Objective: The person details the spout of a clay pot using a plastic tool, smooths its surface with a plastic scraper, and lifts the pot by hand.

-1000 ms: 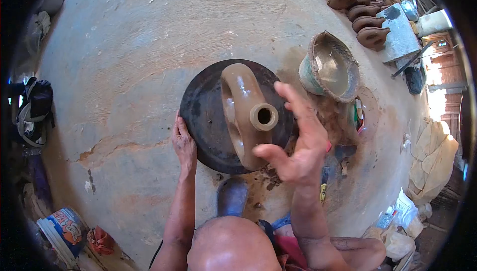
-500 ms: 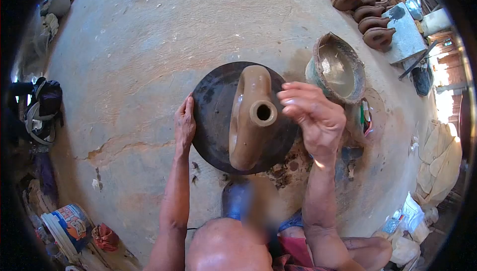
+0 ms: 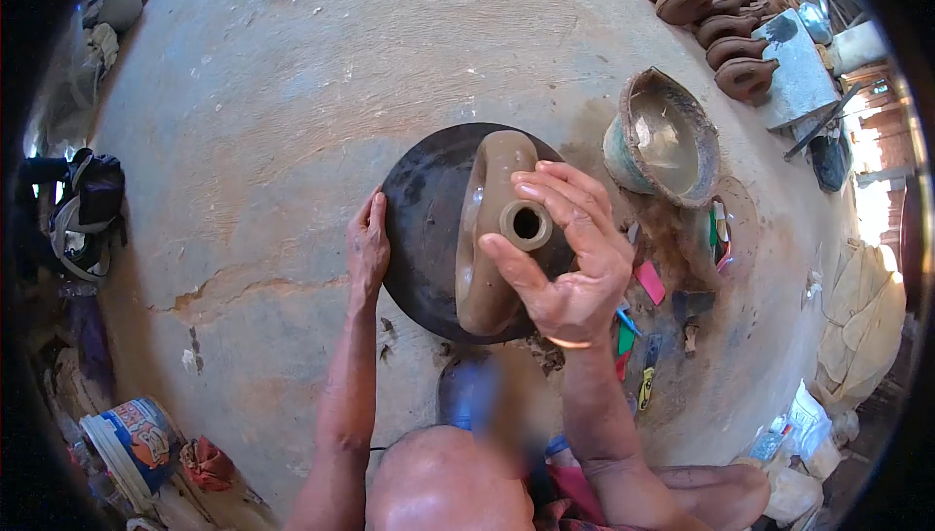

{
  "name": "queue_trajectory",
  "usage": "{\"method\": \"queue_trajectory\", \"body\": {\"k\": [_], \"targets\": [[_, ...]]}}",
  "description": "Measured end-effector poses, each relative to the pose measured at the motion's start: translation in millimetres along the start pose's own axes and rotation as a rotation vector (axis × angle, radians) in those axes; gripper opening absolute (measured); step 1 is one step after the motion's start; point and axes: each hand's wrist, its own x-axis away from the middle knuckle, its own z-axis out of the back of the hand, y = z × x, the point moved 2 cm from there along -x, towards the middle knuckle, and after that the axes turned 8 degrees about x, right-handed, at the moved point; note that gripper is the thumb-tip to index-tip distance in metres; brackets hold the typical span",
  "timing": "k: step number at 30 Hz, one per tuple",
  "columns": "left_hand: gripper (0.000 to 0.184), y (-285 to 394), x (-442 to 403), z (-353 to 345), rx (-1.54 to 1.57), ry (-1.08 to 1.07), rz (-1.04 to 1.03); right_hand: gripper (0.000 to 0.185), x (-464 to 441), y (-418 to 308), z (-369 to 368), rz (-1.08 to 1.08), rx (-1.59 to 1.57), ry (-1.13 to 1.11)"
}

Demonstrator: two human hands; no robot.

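Observation:
A wet brown clay vessel (image 3: 484, 283) stands on a dark round turntable (image 3: 419, 239). Its body is ring-shaped, and a short round neck (image 3: 527, 226) with a dark opening points up at the camera. My left hand (image 3: 368, 244) grips the turntable's left rim, fingers close together. Around the neck curves my right hand (image 3: 579, 258), thumb on the near side and fingers on the far side. Its palm faces the vessel's right side; part of the vessel and turntable is hidden behind it.
A bowl of murky water (image 3: 667, 141) stands to the right. Near my right forearm lie a pink scrap (image 3: 650, 282) and a yellow-handled tool (image 3: 647, 387). Brown clay pieces (image 3: 745, 73) line the upper right beside a pale block (image 3: 794, 73). A bucket (image 3: 131, 443) is at lower left.
My right hand has moved left from beside the vessel to around its neck. Small items on the floor behind that hand now show. My left hand stays at the turntable rim.

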Motion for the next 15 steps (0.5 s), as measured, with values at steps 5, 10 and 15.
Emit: {"method": "queue_trajectory", "body": {"k": [5,10,15], "targets": [[0.057,-26,43,-1,-0.043,0.175,-0.047,0.048,14,-19,-13,-0.167,0.180,0.168],[0.067,-59,138,-12,-0.064,0.294,0.060,0.046,19,-23,-12,-0.226,0.256,0.193],[0.074,-26,195,-19,0.365,-0.181,0.709,0.041,14,-23,-7,-0.226,0.275,0.184]]}}
